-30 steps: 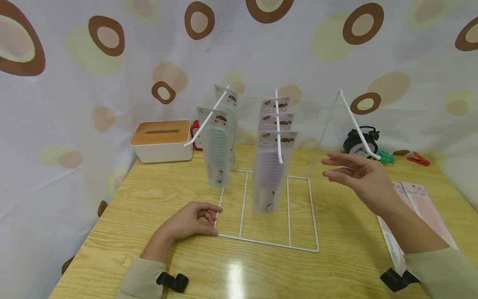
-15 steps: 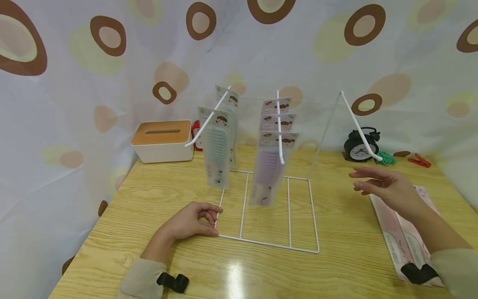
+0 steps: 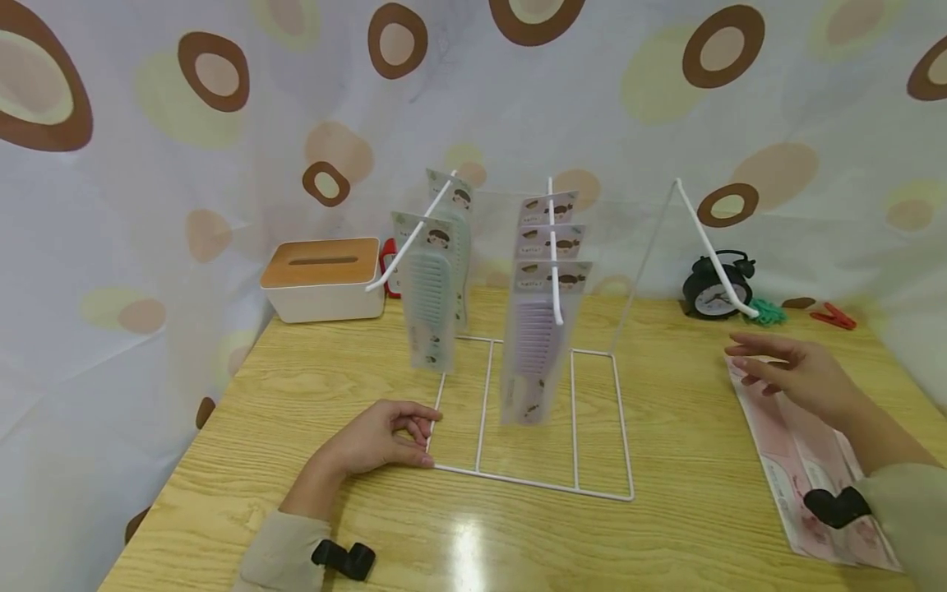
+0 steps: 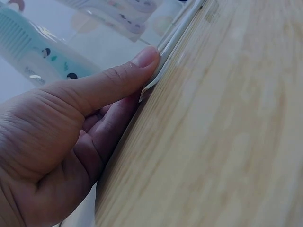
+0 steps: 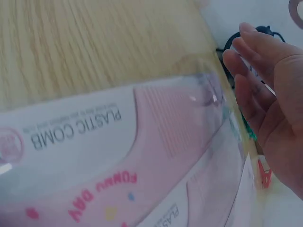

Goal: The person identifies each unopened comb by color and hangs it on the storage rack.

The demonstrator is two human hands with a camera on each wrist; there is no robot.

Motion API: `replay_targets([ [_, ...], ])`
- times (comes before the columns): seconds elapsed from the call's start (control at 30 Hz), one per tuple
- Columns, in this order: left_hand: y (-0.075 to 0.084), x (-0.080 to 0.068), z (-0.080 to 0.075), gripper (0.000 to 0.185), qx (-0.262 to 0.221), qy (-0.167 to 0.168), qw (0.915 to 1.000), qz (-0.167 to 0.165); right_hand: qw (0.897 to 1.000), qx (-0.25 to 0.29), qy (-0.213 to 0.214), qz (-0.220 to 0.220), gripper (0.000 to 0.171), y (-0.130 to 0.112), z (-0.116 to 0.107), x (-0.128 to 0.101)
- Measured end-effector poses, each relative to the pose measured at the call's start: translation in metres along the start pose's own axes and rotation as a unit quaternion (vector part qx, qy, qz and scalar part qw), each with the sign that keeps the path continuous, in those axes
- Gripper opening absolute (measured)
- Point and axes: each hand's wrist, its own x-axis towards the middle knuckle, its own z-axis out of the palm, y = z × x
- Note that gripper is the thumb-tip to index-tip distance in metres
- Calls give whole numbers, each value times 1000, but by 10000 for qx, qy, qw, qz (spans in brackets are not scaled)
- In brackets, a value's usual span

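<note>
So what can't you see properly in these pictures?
- Clock: head view, too small to read the time, and a white rack arm crosses its face.
- Red thing: head view, mostly hidden behind the tissue box.
- Pink comb packs: right wrist view blurs the small print; head view, the right hand covers their top.
- Left hand: left wrist view shows the thumb, the other fingers are tucked under.

Bright even light, glare on the table (image 3: pixel 466 534), blurred close wrist views.
</note>
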Motion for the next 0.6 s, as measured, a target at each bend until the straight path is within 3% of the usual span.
replay_targets([
  [0.2, 0, 1, 1, 63, 22, 23, 10000, 0, 9970, -708, -268, 179, 47, 15, -7, 2],
  [0.37, 0, 1, 2, 62, 97, 61, 9999, -5, 9838, -1674, -542, 354, 61, 22, -9, 2],
  [0.6, 1, 0, 1, 62, 32, 45, 10000, -12, 9822, -1785, -559, 196, 73, 22, -7, 6],
])
